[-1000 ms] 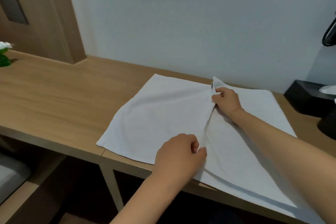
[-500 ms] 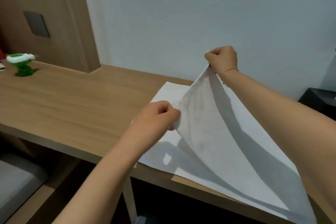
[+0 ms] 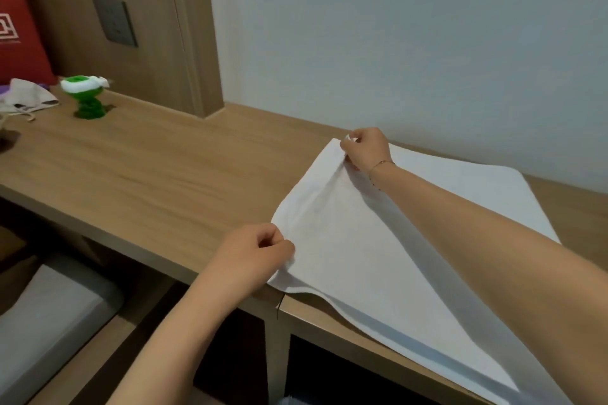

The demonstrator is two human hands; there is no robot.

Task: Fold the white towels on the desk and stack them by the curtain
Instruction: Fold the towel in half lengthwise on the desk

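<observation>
White towel (image 3: 345,240) is hanging over the desk (image 3: 164,174) edge while you're pinching corners with left hand (image 3: 255,251) and right hand (image 3: 367,148), risking a skewed fold.

The towel (image 3: 378,240) is soft white cloth, matt, with a fine nap and gentle creases. Beneath it the table (image 3: 158,168) is pale wood-grain laminate, smooth with a low sheen. Left of the towel, a fuzzy green-and-white ornament (image 3: 87,97) stands beside crumpled greyish cloth (image 3: 31,97) and a smooth red bag (image 3: 19,33).
</observation>
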